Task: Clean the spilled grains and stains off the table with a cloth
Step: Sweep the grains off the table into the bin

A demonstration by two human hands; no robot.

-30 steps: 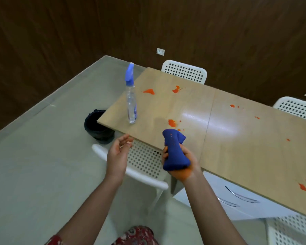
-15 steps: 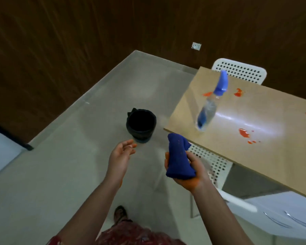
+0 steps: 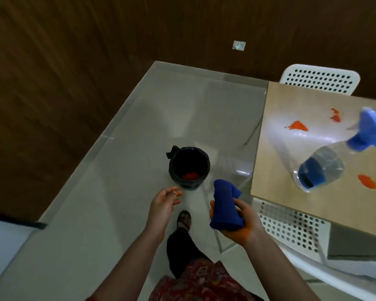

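Cloth (image 3: pixel 224 205), blue and bunched up, sits gripped in the right hand (image 3: pixel 241 227), above the floor (image 3: pixel 139 170) just beside the tabletop (image 3: pixel 276 161) corner. Left hand (image 3: pixel 163 205) hangs empty with fingers loosely spread, near a black bin (image 3: pixel 189 168). Orange stains (image 3: pixel 296 126) and a spray bottle (image 3: pixel 326 168) are on the tabletop
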